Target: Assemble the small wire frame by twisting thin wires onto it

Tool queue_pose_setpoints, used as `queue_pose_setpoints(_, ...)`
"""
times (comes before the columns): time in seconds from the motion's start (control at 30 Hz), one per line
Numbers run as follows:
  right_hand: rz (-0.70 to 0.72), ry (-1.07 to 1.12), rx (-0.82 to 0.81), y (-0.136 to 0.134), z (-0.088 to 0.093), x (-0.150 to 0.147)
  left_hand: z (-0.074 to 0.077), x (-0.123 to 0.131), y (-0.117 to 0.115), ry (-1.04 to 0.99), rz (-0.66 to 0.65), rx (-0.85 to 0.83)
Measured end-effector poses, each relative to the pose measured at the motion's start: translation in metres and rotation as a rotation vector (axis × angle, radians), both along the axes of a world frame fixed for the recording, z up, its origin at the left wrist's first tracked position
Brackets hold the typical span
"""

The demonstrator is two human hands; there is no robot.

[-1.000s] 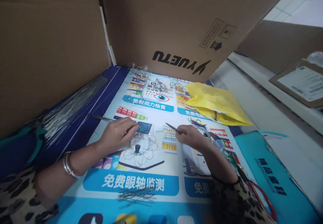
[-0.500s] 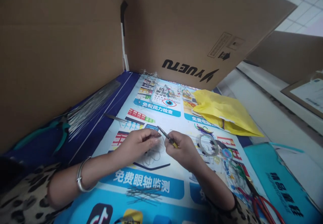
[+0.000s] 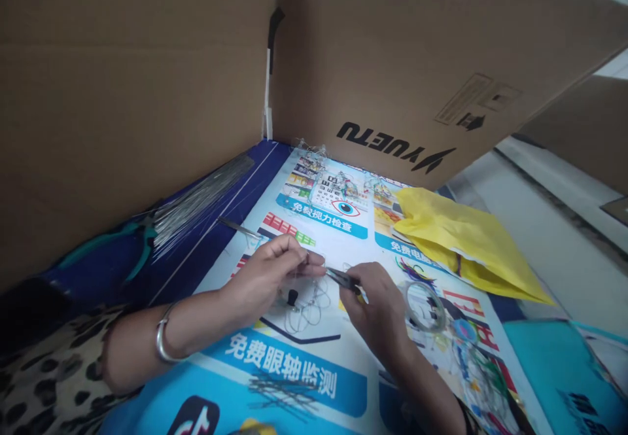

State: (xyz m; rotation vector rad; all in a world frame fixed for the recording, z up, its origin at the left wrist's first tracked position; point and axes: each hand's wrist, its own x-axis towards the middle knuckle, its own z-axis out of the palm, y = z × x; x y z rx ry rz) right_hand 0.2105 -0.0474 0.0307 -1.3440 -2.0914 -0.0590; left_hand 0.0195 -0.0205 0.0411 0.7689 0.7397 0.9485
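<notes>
My left hand [image 3: 269, 271], with a silver bangle at the wrist, pinches something thin, apparently wire, between thumb and fingers. From the right, my right hand [image 3: 375, 301] grips small pliers [image 3: 343, 279] whose dark tips meet the left fingertips. What lies between the tips is too small to tell. Below the hands, loops of thin clear wire [image 3: 304, 314] rest on the printed sheet [image 3: 294, 369]. Nearer me lies a small pile of short dark wires [image 3: 284, 392].
Cardboard walls [image 3: 392, 62] rise behind. Long wires [image 3: 201, 199] and teal-handled pliers [image 3: 105, 242] lie left, near tweezers [image 3: 240, 227]. To the right are a yellow bag [image 3: 471, 239], a clear ring [image 3: 426, 307], tangled strands [image 3: 483, 373] and a teal packet [image 3: 549, 363].
The pliers' tips have lowered and moved against my left fingertips, and my right hand has turned. The whole view has shifted, so the red scissors at the lower right have left it.
</notes>
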Motion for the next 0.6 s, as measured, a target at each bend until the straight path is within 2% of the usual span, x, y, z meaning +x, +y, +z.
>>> queue_pose_setpoints(0.1,0.044,-0.270,0.209,0.0027,-0.0059,0.0096,0.0010,-0.0005,0.0018,-0.030,0.031,-0.072)
queue_pose_setpoints(0.23,0.058,-0.413,0.324,0.0013,-0.0075,0.0133,-0.0006,0.0000,0.0028,-0.039,0.034,-0.132)
queue_pose_setpoints(0.4,0.028,-0.462,0.368,0.0002,-0.0072,0.0114,-0.0035,0.0018,0.0035,-0.039,0.016,-0.148)
queue_pose_setpoints(0.6,0.038,-0.489,0.346,0.0003,-0.0081,0.0122,-0.0061,0.0026,0.0035,-0.006,0.014,-0.165)
